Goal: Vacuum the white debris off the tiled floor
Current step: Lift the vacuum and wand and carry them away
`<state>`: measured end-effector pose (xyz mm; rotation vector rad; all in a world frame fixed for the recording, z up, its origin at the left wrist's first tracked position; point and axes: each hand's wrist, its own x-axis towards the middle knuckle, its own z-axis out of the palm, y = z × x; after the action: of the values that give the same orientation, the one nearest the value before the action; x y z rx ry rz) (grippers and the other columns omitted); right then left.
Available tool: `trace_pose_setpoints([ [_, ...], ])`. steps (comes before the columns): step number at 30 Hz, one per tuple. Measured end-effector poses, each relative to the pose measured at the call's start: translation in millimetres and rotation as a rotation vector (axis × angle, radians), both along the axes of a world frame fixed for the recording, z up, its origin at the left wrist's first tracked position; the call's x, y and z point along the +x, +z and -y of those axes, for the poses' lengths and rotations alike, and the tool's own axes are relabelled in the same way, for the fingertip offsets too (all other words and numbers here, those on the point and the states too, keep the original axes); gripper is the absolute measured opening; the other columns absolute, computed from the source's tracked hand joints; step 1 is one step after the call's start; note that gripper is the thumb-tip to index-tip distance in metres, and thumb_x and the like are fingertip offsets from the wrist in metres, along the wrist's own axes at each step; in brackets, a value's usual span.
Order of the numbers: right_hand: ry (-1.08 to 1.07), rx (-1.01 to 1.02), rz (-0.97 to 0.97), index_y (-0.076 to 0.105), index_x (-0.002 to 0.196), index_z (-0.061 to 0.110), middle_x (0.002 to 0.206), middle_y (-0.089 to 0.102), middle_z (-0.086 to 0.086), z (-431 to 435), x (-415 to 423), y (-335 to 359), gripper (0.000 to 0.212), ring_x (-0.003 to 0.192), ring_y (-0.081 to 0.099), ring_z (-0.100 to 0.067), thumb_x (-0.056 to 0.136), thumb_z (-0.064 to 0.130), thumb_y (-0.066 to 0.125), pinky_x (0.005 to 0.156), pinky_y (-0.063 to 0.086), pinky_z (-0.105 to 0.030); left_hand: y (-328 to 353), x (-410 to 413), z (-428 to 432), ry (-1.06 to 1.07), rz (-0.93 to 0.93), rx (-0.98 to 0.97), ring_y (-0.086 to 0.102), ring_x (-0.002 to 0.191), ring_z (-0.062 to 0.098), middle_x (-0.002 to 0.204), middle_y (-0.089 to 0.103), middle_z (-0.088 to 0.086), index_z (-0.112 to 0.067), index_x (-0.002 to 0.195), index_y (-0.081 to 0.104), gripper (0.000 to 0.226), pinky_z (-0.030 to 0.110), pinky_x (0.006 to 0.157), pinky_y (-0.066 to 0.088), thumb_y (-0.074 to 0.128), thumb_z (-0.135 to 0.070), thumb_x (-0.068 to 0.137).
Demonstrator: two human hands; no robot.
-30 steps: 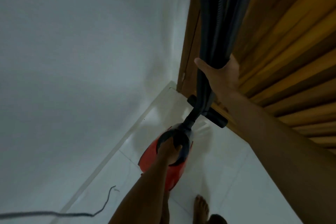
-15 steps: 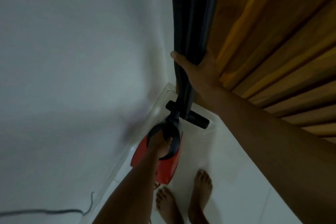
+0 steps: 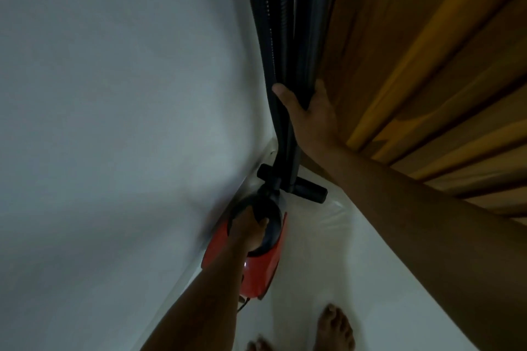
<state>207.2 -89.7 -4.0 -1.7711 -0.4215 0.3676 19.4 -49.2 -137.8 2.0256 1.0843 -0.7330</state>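
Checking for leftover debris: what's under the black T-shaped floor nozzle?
Glossy white tiled floor shows around the black T-shaped floor nozzle; the patch directly beneath it is covered.

No writing, brand or number can be read; the red vacuum body [image 3: 258, 272] below the left hand [image 3: 249, 226] is perhaps too blurred.

Vacuum body [image 3: 262, 268] against the left wall [image 3: 114, 122] — nozzle [image 3: 310, 192] just beyond, door [image 3: 427, 65] to the right

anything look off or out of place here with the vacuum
Nothing spilled or broken shows. The one oddity: the right hand grips the hose and wand bunched together, while the left hand holds the red vacuum by its handle. No white debris is visible.
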Motion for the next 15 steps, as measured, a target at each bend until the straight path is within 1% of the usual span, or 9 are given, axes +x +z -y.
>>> trace_pose_setpoints([
  [3, 0.04, -0.01, 0.009, 0.044, 0.149, 0.013, 0.128, 0.057, 0.008, -4, 6, -20, 0.066, 0.121, 0.055, -0.007, 0.096, 0.046, 0.067, 0.101, 0.044, -0.012, -17, 9, -12, -0.044, -0.015, 0.032, 0.051, 0.131, 0.03, 0.147, 0.052, 0.012, -0.011, 0.151, 0.039, 0.056, 0.031, 0.098, 0.041, 0.046, -0.041, 0.104],
  [4, 0.057, -0.022, 0.006, 0.043, 0.149, 0.013, 0.131, 0.058, 0.006, -5, 8, -25, 0.066, 0.123, 0.055, -0.008, 0.097, 0.047, 0.065, 0.101, 0.045, -0.012, -22, 11, -16, -0.057, -0.02, 0.049, 0.05, 0.133, 0.03, 0.148, 0.051, 0.012, -0.012, 0.151, 0.038, 0.057, 0.032, 0.1, 0.041, 0.046, -0.042, 0.104],
  [5, 0.066, -0.039, 0.0, 0.042, 0.15, 0.013, 0.132, 0.058, 0.005, -5, 10, -31, 0.066, 0.123, 0.055, -0.009, 0.097, 0.047, 0.065, 0.1, 0.044, -0.009, -25, 14, -20, -0.06, -0.014, 0.068, 0.049, 0.133, 0.031, 0.148, 0.051, 0.012, -0.012, 0.151, 0.039, 0.057, 0.032, 0.102, 0.04, 0.047, -0.042, 0.104],
  [7, 0.054, -0.066, -0.004, 0.042, 0.15, 0.012, 0.131, 0.057, 0.006, -7, 10, -36, 0.067, 0.12, 0.054, -0.006, 0.097, 0.048, 0.064, 0.094, 0.038, 0.0, -26, 16, -29, -0.032, 0.014, 0.089, 0.048, 0.134, 0.032, 0.148, 0.05, 0.014, -0.012, 0.151, 0.038, 0.058, 0.032, 0.103, 0.038, 0.049, -0.042, 0.103],
  [8, 0.042, -0.075, 0.0, 0.043, 0.15, 0.012, 0.132, 0.057, 0.005, -9, 11, -37, 0.068, 0.122, 0.054, -0.007, 0.097, 0.049, 0.065, 0.095, 0.036, -0.001, -26, 17, -33, -0.025, 0.026, 0.094, 0.048, 0.135, 0.032, 0.149, 0.049, 0.014, -0.012, 0.151, 0.038, 0.059, 0.031, 0.103, 0.038, 0.05, -0.043, 0.102],
  [10, 0.042, -0.117, -0.002, 0.041, 0.152, 0.015, 0.141, 0.058, -0.001, -12, 12, -36, 0.073, 0.131, 0.054, -0.016, 0.095, 0.054, 0.065, 0.103, 0.037, -0.013, -25, 19, -36, -0.058, -0.004, 0.085, 0.05, 0.132, 0.03, 0.146, 0.052, 0.012, -0.014, 0.15, 0.04, 0.057, 0.028, 0.098, 0.039, 0.048, -0.045, 0.102],
  [12, 0.056, -0.211, 0.008, 0.038, 0.156, 0.019, 0.149, 0.054, -0.005, -16, 13, -28, 0.08, 0.137, 0.05, -0.021, 0.093, 0.063, 0.061, 0.108, 0.037, -0.021, -27, 20, -34, -0.064, -0.07, 0.031, 0.059, 0.121, 0.029, 0.134, 0.062, 0.012, -0.014, 0.142, 0.051, 0.05, 0.026, 0.086, 0.041, 0.047, -0.045, 0.103],
  [13, 0.056, -0.261, 0.017, 0.039, 0.156, 0.019, 0.15, 0.054, -0.006, -17, 15, -24, 0.084, 0.138, 0.05, -0.022, 0.091, 0.067, 0.059, 0.11, 0.038, -0.024, -30, 21, -32, -0.025, -0.076, -0.019, 0.063, 0.113, 0.03, 0.125, 0.066, 0.015, -0.011, 0.135, 0.056, 0.048, 0.027, 0.084, 0.046, 0.047, -0.045, 0.103],
  [15, 0.048, -0.352, 0.013, 0.044, 0.154, 0.02, 0.148, 0.056, -0.007, -17, 21, -14, 0.085, 0.135, 0.053, -0.026, 0.089, 0.071, 0.059, 0.109, 0.042, -0.029, -31, 23, -29, 0.067, -0.04, -0.102, 0.067, 0.104, 0.033, 0.115, 0.069, 0.021, -0.005, 0.128, 0.06, 0.045, 0.037, 0.088, 0.055, 0.048, -0.04, 0.103],
])
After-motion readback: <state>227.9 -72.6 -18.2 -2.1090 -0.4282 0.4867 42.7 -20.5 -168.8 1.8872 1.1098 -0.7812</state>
